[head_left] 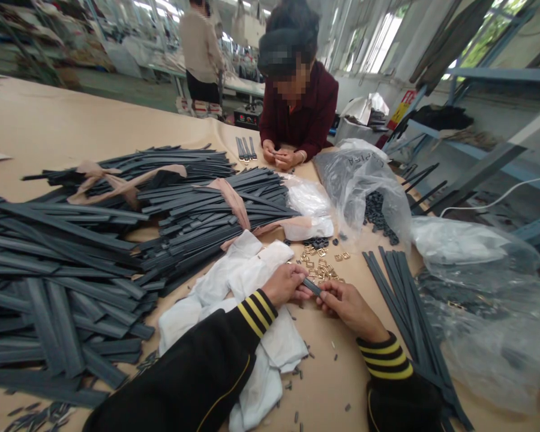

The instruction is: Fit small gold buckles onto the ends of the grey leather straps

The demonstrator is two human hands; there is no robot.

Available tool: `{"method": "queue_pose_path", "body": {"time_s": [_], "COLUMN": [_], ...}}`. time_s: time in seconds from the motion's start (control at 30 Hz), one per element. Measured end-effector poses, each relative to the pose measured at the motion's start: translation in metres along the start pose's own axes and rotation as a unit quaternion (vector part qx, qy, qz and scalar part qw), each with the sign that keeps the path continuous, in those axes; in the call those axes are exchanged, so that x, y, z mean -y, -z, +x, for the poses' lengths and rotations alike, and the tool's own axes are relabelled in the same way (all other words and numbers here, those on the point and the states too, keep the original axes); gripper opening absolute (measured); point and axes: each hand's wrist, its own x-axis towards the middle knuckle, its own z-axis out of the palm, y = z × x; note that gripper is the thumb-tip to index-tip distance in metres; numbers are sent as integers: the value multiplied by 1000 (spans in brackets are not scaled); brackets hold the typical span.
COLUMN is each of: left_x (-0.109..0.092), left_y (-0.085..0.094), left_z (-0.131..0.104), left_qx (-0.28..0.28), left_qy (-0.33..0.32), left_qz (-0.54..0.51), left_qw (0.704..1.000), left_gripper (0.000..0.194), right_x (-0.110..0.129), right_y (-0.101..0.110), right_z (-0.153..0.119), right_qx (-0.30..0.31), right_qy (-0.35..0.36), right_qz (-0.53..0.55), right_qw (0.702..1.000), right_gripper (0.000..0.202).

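Note:
A short dark grey strap [312,286] is held between my two hands at the middle of the table. My left hand [288,284] is closed on its upper left end. At its lower right end, the thumb and fingers of my right hand [348,305] pinch it. Just beyond my hands lies a scatter of gold metal buckles [323,268], with small dark rings [317,242] behind them. White cloth [279,345] lies under and beside my left forearm. Loose dark straps [405,300] lie to the right of my right hand.
Large piles of dark straps [40,270] cover the left side, and tied bundles [216,210] lie further back. Clear plastic bags [364,186] stand at the right. Across the table [94,120], a person in dark red [299,114] works with both hands; another person stands behind.

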Motion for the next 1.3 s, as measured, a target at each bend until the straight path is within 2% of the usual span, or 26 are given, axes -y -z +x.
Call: {"method": "queue_pose_path", "body": {"time_s": [0.13, 0.23, 0.3, 0.47, 0.57, 0.63, 0.73, 0.9, 0.97, 1.0, 1.07, 1.17, 1.23, 1.3], "left_x": [5, 13, 17, 15, 13, 14, 18, 24, 25, 25, 25, 19, 9, -7], "left_y": [2, 4, 5, 3, 0, -1, -3, -10, -12, -12, -11, -5, 2, 11], "left_z": [3, 7, 9, 4, -3, -6, -8, -10, -10, -10, -11, -12, -12, -7], "left_qx": [-9, 9, 14, -32, -18, 4, -13, -65, -71, -72, -59, 4, 25, -18], "left_qy": [-32, -100, -160, -274, -308, -310, -309, -263, -249, -244, -252, -317, -360, -367], "left_qz": [26, 71, 135, 342, 423, 458, 513, 658, 686, 688, 667, 603, 584, 611], "left_qw": [999, 992, 978, 898, 852, 833, 801, 702, 680, 680, 698, 732, 727, 701], "left_gripper": [4, 11, 14, 17, 19, 19, 19, 21, 19, 18, 14, 7, 11, 21], "right_x": [0, 3, 5, 1, -5, -8, -12, -18, -20, -20, -19, -15, -14, -13], "right_y": [-3, -9, -15, -21, -18, -16, -15, -20, -23, -24, -22, -14, -7, -4], "right_z": [-2, -3, -2, 3, 5, 5, 4, 6, 6, 6, 6, 5, 4, 4], "right_qx": [11, 25, 22, -30, -69, -78, -76, -68, -70, -71, -84, -159, -199, -192], "right_qy": [-1, 24, 36, 36, 33, 33, 34, 22, 13, 7, -4, 5, 15, 23], "right_qz": [58, 102, 130, 164, 165, 151, 133, 132, 128, 122, 101, 83, 97, 119], "right_qw": [998, 994, 991, 985, 983, 985, 988, 989, 989, 990, 991, 984, 975, 974], "right_gripper": [17, 16, 17, 19, 19, 19, 21, 24, 24, 23, 21, 17, 17, 18]}}
